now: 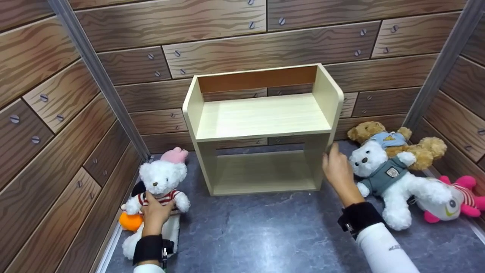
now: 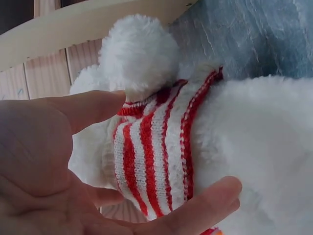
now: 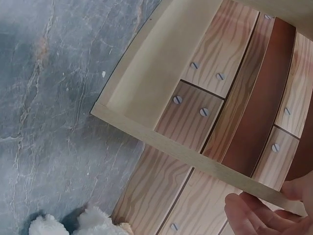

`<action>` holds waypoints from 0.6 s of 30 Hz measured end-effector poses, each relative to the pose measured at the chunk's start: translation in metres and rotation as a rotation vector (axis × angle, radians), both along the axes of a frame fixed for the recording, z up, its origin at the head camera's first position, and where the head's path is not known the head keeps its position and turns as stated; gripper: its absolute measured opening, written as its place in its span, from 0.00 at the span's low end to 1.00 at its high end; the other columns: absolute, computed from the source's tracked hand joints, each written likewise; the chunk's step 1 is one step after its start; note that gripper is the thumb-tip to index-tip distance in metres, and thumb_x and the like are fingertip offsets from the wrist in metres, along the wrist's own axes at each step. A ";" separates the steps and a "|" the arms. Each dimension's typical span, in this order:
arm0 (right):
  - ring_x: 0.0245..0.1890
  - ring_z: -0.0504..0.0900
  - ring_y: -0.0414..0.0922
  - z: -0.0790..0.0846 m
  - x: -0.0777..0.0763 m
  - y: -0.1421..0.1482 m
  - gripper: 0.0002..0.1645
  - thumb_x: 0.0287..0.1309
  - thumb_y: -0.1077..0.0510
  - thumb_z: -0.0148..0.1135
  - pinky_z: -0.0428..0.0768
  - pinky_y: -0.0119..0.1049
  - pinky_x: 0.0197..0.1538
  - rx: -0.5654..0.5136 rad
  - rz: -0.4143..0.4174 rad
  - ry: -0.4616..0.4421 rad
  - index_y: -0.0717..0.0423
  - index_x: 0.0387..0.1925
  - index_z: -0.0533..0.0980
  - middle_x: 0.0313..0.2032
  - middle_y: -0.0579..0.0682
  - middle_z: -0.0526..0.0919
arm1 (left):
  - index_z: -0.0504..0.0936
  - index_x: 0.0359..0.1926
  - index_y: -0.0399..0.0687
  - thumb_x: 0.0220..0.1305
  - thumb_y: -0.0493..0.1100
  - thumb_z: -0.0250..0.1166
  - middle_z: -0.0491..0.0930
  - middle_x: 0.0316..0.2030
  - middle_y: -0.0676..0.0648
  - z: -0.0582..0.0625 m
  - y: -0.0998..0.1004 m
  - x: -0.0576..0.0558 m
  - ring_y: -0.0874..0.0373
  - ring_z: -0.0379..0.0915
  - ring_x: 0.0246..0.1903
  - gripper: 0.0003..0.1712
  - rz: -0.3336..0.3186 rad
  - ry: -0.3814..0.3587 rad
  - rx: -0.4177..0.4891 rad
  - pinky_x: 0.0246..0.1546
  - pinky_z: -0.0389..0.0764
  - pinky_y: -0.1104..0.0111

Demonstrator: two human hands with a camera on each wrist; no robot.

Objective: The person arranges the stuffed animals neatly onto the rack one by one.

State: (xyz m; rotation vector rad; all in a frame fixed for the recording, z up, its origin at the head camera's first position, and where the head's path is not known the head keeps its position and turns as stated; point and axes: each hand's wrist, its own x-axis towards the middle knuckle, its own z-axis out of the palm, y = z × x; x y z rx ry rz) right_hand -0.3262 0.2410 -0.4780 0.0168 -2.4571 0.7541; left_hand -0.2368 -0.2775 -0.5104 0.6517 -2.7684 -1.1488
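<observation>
A white teddy bear (image 1: 161,178) in a red-and-white striped sweater (image 2: 149,152) is at the left, facing up. My left hand (image 1: 155,214) is at its chest, thumb and fingers spread along either side of the sweater and fairly straight. A gap shows between palm and bear in the left wrist view. In the middle stands a pale two-tier wooden shelf (image 1: 261,115) with open compartments. My right hand (image 1: 338,170) grips the front edge of its right side panel, with thumb and curled fingers on opposite faces in the right wrist view.
Behind the bear are a pink plush (image 1: 175,155) and an orange item (image 1: 130,221). At right lie a brown bear (image 1: 432,151), a white bear in a green top (image 1: 390,182) and a pink-and-grey plush (image 1: 449,201). Wood-patterned walls (image 1: 227,22) enclose the grey floor (image 1: 265,231).
</observation>
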 end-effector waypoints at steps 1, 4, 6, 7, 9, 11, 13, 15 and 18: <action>0.33 0.79 0.77 0.000 0.000 0.000 0.22 0.67 0.61 0.55 0.74 0.69 0.32 -0.002 0.000 0.005 0.72 0.55 0.63 0.33 0.79 0.79 | 0.33 0.75 0.29 0.63 0.51 0.64 0.48 0.62 0.07 0.001 -0.001 -0.001 0.16 0.48 0.64 0.59 0.000 -0.003 -0.004 0.64 0.59 0.36; 0.32 0.79 0.77 0.000 -0.002 0.000 0.21 0.66 0.63 0.56 0.73 0.69 0.32 -0.011 0.009 0.027 0.73 0.54 0.64 0.31 0.80 0.79 | 0.35 0.75 0.30 0.63 0.53 0.64 0.51 0.62 0.09 0.004 -0.006 -0.005 0.17 0.50 0.64 0.59 0.003 -0.020 -0.002 0.57 0.71 0.39; 0.31 0.79 0.77 -0.001 -0.003 -0.001 0.21 0.65 0.64 0.56 0.73 0.69 0.32 -0.016 0.019 0.046 0.74 0.53 0.64 0.30 0.80 0.78 | 0.36 0.75 0.31 0.63 0.53 0.65 0.52 0.63 0.10 0.005 -0.009 -0.008 0.17 0.50 0.64 0.58 0.002 -0.034 0.011 0.44 0.81 0.43; 0.31 0.79 0.77 -0.002 -0.003 -0.001 0.21 0.65 0.64 0.56 0.73 0.69 0.31 -0.019 0.022 0.057 0.75 0.53 0.64 0.29 0.80 0.78 | 0.36 0.76 0.32 0.63 0.53 0.65 0.51 0.64 0.11 0.005 -0.011 -0.010 0.18 0.50 0.64 0.58 0.000 -0.040 0.019 0.37 0.84 0.45; 0.30 0.79 0.77 -0.003 -0.004 -0.002 0.22 0.64 0.65 0.57 0.73 0.68 0.30 -0.021 0.028 0.079 0.76 0.54 0.64 0.28 0.80 0.78 | 0.38 0.76 0.31 0.62 0.52 0.65 0.52 0.64 0.12 0.005 -0.014 -0.013 0.18 0.52 0.64 0.58 -0.012 -0.044 0.016 0.31 0.85 0.47; 0.28 0.79 0.77 -0.004 -0.004 -0.003 0.23 0.63 0.66 0.57 0.73 0.68 0.29 -0.018 0.029 0.099 0.77 0.55 0.64 0.27 0.79 0.78 | 0.38 0.76 0.31 0.61 0.51 0.66 0.54 0.65 0.14 0.006 -0.018 -0.015 0.19 0.53 0.64 0.58 -0.023 -0.047 0.019 0.33 0.85 0.46; 0.27 0.79 0.76 -0.005 -0.004 -0.003 0.23 0.63 0.67 0.57 0.73 0.68 0.27 -0.014 0.029 0.112 0.77 0.55 0.64 0.26 0.79 0.78 | 0.38 0.76 0.31 0.60 0.50 0.67 0.54 0.65 0.14 0.005 -0.021 -0.017 0.19 0.55 0.63 0.59 -0.035 -0.056 0.017 0.39 0.84 0.44; 0.26 0.78 0.76 -0.005 -0.003 -0.003 0.24 0.63 0.67 0.56 0.73 0.67 0.26 -0.007 0.028 0.119 0.78 0.56 0.63 0.25 0.79 0.77 | 0.38 0.76 0.32 0.59 0.48 0.69 0.55 0.65 0.14 0.004 -0.023 -0.019 0.19 0.57 0.62 0.60 -0.046 -0.061 0.031 0.43 0.82 0.43; 0.24 0.78 0.76 -0.006 -0.003 -0.002 0.25 0.63 0.68 0.56 0.73 0.67 0.24 -0.002 0.026 0.121 0.79 0.56 0.62 0.25 0.78 0.77 | 0.40 0.77 0.35 0.56 0.44 0.71 0.56 0.65 0.15 0.002 -0.027 -0.020 0.20 0.57 0.62 0.60 -0.054 -0.067 0.091 0.33 0.84 0.45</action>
